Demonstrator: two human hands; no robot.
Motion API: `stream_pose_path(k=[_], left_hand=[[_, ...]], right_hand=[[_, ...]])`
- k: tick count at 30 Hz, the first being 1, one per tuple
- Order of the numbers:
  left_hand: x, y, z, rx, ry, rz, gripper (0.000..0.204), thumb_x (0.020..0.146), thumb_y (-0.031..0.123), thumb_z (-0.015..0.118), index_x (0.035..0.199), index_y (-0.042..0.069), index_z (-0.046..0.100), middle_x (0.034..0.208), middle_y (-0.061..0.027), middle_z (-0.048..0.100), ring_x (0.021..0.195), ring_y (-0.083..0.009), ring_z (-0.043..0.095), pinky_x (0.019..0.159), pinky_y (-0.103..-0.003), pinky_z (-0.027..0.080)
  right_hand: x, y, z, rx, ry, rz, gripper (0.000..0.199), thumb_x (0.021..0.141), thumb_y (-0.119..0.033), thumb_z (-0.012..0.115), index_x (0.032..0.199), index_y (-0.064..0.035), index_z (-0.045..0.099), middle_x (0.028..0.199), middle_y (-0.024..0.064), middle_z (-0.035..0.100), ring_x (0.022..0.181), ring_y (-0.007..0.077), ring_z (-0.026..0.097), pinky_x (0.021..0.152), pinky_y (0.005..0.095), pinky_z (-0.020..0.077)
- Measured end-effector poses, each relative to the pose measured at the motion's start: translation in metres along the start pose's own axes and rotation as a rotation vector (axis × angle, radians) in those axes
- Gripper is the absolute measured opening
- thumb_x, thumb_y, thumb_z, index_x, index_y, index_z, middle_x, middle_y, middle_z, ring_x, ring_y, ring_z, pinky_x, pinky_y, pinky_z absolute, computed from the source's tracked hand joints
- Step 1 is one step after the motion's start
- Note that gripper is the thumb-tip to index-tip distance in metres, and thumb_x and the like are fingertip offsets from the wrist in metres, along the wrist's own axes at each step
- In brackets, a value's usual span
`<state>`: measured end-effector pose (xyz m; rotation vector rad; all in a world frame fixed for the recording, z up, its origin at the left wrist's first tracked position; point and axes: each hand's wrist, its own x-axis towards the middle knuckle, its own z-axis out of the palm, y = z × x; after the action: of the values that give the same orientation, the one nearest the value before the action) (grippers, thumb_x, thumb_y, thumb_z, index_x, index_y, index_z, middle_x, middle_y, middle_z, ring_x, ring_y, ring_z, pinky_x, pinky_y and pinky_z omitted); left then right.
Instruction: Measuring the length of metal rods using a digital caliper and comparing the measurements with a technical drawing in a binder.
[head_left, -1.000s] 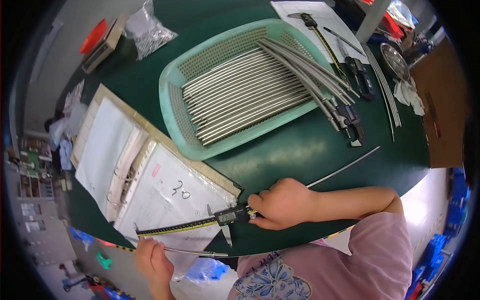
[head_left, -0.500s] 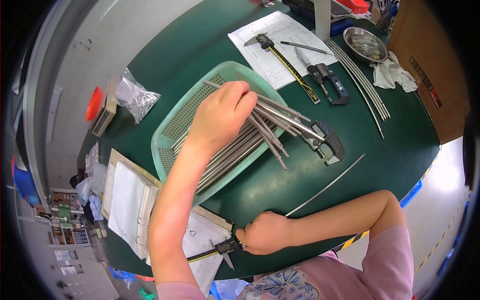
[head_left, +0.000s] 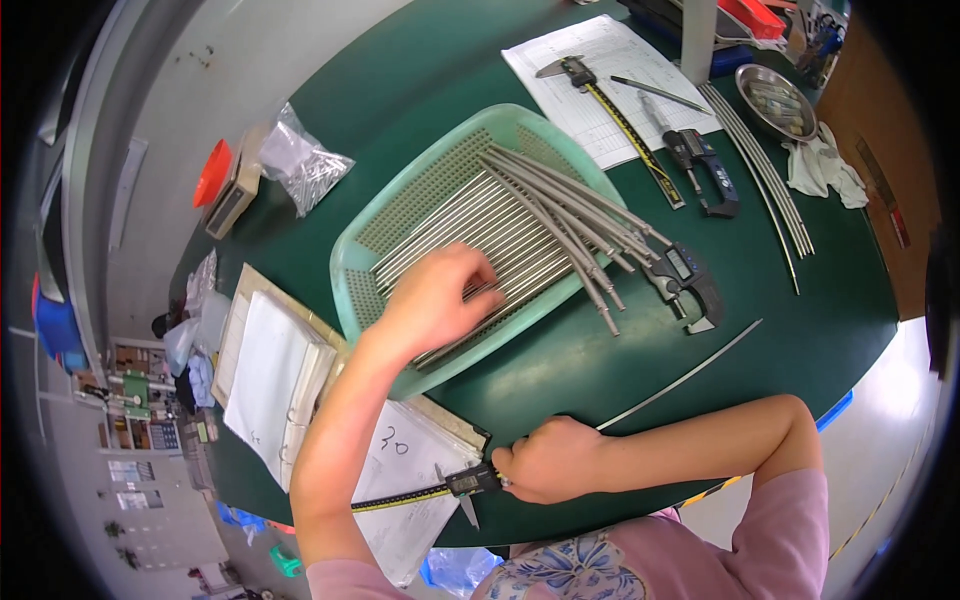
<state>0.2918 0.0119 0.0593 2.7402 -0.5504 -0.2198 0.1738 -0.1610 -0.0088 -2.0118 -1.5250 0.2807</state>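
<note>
A mint-green plastic basket [head_left: 352,262] holds many thin metal rods [head_left: 470,225] lying side by side, with a looser bunch [head_left: 570,215] crossing its right rim. My left hand [head_left: 435,300] reaches into the near part of the basket, fingertips pinched on a metal rod there. My right hand [head_left: 548,460] rests at the table's front edge, gripping a digital caliper [head_left: 440,490] by its slider. The caliper's beam lies over a white sheet [head_left: 400,470]. One single rod [head_left: 690,370] lies on the green table just beyond my right forearm.
A second digital caliper [head_left: 690,285] lies beside the basket's right end. Farther back a printed sheet [head_left: 600,80] carries a caliper and a micrometer [head_left: 700,165]. At the right are long rods [head_left: 765,185], a steel dish [head_left: 775,100] and a cloth. At the left lie paper stacks [head_left: 265,385] and a plastic bag [head_left: 300,160].
My left hand came up from the table's front edge, reached the far side of the basket, then drew back to its near part. My right hand kept the caliper in place.
</note>
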Motion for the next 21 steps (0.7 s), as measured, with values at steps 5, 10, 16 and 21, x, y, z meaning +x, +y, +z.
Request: stream_pose_path(k=[5,10,16,21], left_hand=[[-0.016,-0.009,0.008,-0.135,-0.045,-0.08,0.022,0.072,0.015,0.07,0.083,0.001,0.058,0.078,-0.0103,0.057,0.071,-0.0214,0.056,0.063,-0.033,0.046],[-0.006,-0.001,-0.001,-0.17,-0.148,-0.207,0.023,0.072,0.019,0.07,0.083,0.0,0.062,0.079,-0.0147,0.064,0.078,-0.0293,0.061,0.067,-0.038,0.047],[-0.003,0.007,-0.002,-0.139,-0.22,-0.213,0.017,0.072,0.015,0.068,0.078,0.002,0.06,0.074,-0.0126,0.061,0.07,-0.0251,0.059,0.061,-0.036,0.046],[-0.022,0.012,0.017,0.089,0.09,-0.051,0.011,0.069,0.004,0.06,0.078,-0.001,0.057,0.08,-0.0181,0.058,0.079,-0.0358,0.058,0.071,-0.044,0.047]], right_hand=[[0.005,-0.007,-0.006,-0.014,-0.023,-0.009,0.022,0.074,-0.023,0.058,0.072,-0.002,0.051,0.055,0.0116,0.057,0.045,0.0278,0.059,0.044,0.0407,0.048],[0.005,-0.003,0.0,-0.082,-0.028,0.029,0.033,0.073,-0.036,0.063,0.072,-0.0056,0.049,0.053,0.008,0.054,0.043,0.0238,0.057,0.04,0.0364,0.046],[0.003,-0.004,-0.004,-0.098,-0.034,0.0,0.035,0.074,-0.038,0.062,0.072,-0.0056,0.049,0.053,0.0083,0.054,0.043,0.0252,0.057,0.041,0.0373,0.0463],[0.003,-0.005,-0.006,-0.11,-0.053,-0.024,0.034,0.075,-0.037,0.062,0.071,-0.0065,0.048,0.053,0.0082,0.053,0.045,0.0264,0.057,0.042,0.0379,0.0457]])
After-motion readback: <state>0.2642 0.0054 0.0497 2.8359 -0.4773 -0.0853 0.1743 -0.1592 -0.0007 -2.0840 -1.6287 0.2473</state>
